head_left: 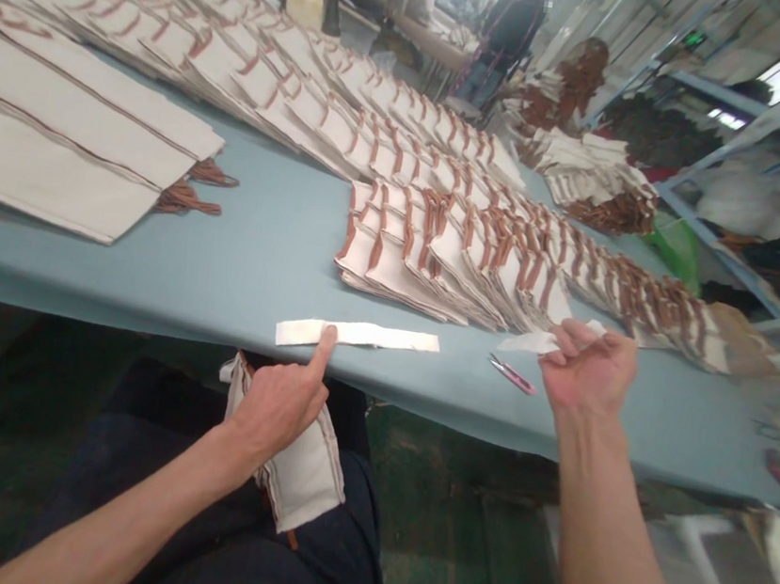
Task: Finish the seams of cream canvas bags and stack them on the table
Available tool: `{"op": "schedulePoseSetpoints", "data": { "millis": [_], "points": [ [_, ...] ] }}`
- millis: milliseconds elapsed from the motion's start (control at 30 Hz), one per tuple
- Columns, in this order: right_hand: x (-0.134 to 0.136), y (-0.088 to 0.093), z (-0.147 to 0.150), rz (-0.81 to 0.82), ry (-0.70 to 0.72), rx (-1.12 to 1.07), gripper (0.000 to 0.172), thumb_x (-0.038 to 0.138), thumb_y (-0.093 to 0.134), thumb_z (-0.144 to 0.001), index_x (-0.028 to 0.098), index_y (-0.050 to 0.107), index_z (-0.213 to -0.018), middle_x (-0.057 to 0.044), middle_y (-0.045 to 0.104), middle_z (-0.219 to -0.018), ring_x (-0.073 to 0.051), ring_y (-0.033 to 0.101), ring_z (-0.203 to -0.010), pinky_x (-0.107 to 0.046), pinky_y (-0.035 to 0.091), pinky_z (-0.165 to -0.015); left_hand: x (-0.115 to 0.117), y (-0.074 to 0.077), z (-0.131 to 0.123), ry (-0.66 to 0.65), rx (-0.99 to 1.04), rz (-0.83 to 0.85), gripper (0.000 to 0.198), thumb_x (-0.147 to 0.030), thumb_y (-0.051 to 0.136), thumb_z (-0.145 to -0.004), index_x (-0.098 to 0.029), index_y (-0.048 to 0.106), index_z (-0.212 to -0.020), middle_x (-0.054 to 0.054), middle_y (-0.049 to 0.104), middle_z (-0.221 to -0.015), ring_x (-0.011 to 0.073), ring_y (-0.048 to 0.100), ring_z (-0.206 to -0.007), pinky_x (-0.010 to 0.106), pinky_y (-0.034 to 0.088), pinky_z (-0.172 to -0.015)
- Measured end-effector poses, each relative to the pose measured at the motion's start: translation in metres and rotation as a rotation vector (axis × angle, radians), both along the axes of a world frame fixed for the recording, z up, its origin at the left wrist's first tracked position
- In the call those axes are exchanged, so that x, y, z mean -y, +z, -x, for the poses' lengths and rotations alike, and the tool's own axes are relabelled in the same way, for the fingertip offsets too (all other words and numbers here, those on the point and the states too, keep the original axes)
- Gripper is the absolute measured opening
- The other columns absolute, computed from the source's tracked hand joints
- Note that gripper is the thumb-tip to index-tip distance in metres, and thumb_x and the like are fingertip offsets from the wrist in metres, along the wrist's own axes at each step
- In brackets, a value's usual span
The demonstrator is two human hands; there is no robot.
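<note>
A narrow white strip (388, 337) lies along the front edge of the blue-green table. My left hand (283, 402) presses its stretched index finger on this strip, with the other fingers curled beneath. Below that hand, a cream fabric pouch with brown trim (306, 481) rests on my lap, partly covered by the hand and wrist. Palm up over the table, my right hand (590, 369) has its fingers closed on a thin white piece (530, 341), either paper or tape; I cannot tell which. Pink-handled thread snips (512, 374) lie between the strip and my right hand.
Overlapping rows of cream, brown-edged fabric pieces (415, 257) cover the table's middle and back. Larger cream bags with brown cords (81, 140) lie at left on the blue-green table (254, 237). A person (503, 36) stands in the background, and metal shelving (729, 248) is at right.
</note>
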State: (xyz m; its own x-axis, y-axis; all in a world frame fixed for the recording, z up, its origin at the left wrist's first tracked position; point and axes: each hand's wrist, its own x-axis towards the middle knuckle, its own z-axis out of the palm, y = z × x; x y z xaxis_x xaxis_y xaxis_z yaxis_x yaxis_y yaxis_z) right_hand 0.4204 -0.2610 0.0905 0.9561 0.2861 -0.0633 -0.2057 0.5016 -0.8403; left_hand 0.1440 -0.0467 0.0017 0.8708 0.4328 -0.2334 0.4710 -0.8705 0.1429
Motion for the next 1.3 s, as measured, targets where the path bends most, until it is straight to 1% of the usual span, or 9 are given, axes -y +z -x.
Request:
{"op": "schedulePoseSetpoints", "data": {
  "millis": [233,400,500,633,800,933,1033,1133,1300],
  "points": [
    [-0.019,0.007,0.06,0.032,0.261,0.018,0.03,0.022,0.072,-0.068,0.022,0.042,-0.067,0.011,0.034,-0.06,-0.006,0.03,-0.045,-0.013,0.037,-0.035,-0.017,0.003,0.003,0.064,0.205,0.278,0.07,-0.022,0.044,-0.099,-0.012,0.026,-0.167,0.007,0.079,-0.079,0.0282,0.078,-0.083,0.032,0.054,-0.078],
    [-0.036,0.015,0.101,0.08,0.396,0.021,0.033,0.025,0.075,-0.072,0.022,0.044,-0.065,0.01,0.027,-0.06,-0.008,0.025,-0.047,-0.012,0.039,-0.036,-0.008,-0.005,0.017,0.118,0.385,0.346,0.06,-0.027,0.037,-0.103,-0.015,0.037,-0.162,0.007,0.075,-0.079,0.0275,0.074,-0.078,0.032,0.05,-0.074],
    [-0.05,0.024,0.126,0.095,0.453,0.05,0.034,0.028,0.074,-0.075,0.023,0.043,-0.063,0.009,0.023,-0.061,-0.01,0.022,-0.048,-0.013,0.038,-0.037,-0.001,-0.007,0.029,0.147,0.54,0.621,0.041,-0.027,0.039,-0.1,-0.016,0.068,-0.128,0.005,0.068,-0.074,0.0249,0.068,-0.073,0.031,0.045,-0.072],
    [-0.076,0.035,0.16,0.053,0.515,0.107,0.035,0.031,0.071,-0.078,0.024,0.041,-0.061,0.008,0.02,-0.062,-0.011,0.02,-0.05,-0.014,0.038,-0.039,0.017,-0.008,0.042,0.065,0.533,0.921,0.023,-0.02,0.047,-0.089,-0.017,0.071,-0.087,0.0,0.06,-0.065,0.016,0.056,-0.061,0.025,0.04,-0.061],
    [-0.099,0.039,0.199,0.032,0.578,0.175,0.041,0.037,0.066,-0.084,0.026,0.034,-0.061,0.008,0.019,-0.06,-0.014,0.021,-0.049,-0.018,0.036,-0.04,0.045,-0.009,0.046,0.047,0.514,1.353,0.033,-0.037,0.055,-0.092,-0.012,0.07,-0.108,-0.011,0.035,-0.053,0.0086,0.029,-0.046,0.019,0.025,-0.045],
    [-0.099,0.024,0.218,0.032,0.617,0.174,0.043,0.04,0.062,-0.089,0.024,0.03,-0.064,0.007,0.022,-0.059,-0.014,0.023,-0.049,-0.019,0.038,-0.043,0.048,0.001,0.051,0.17,0.663,1.777,0.055,-0.064,0.077,-0.081,-0.011,0.072,-0.094,-0.011,0.03,-0.055,0.007,0.022,-0.051,0.021,0.024,-0.049],
    [-0.091,0.003,0.223,0.014,0.634,0.138,0.043,0.041,0.062,-0.09,0.023,0.032,-0.064,0.006,0.026,-0.057,-0.013,0.024,-0.05,-0.021,0.041,-0.049,0.046,0.009,0.061,0.233,0.777,1.854,0.065,-0.068,0.083,-0.073,-0.013,0.075,-0.107,-0.002,0.057,-0.07,0.0127,0.05,-0.065,0.025,0.045,-0.07],
    [-0.081,-0.016,0.226,0.032,0.651,0.11,0.042,0.041,0.06,-0.092,0.023,0.035,-0.065,0.006,0.029,-0.056,-0.013,0.025,-0.049,-0.021,0.04,-0.049,0.046,0.009,0.07,0.368,0.815,1.897,0.081,-0.064,0.087,-0.07,-0.014,0.07,-0.132,0.006,0.074,-0.091,0.0203,0.064,-0.082,0.03,0.051,-0.08],
    [-0.07,-0.04,0.237,0.082,0.672,0.061,0.04,0.046,0.062,-0.091,0.024,0.038,-0.068,0.007,0.032,-0.055,-0.014,0.026,-0.05,-0.021,0.037,-0.047,0.043,0.003,0.07,0.681,0.921,1.762,0.062,-0.065,0.081,-0.076,-0.01,0.081,-0.106,0.007,0.076,-0.078,0.0177,0.063,-0.066,0.028,0.052,-0.067]
  ]
}}
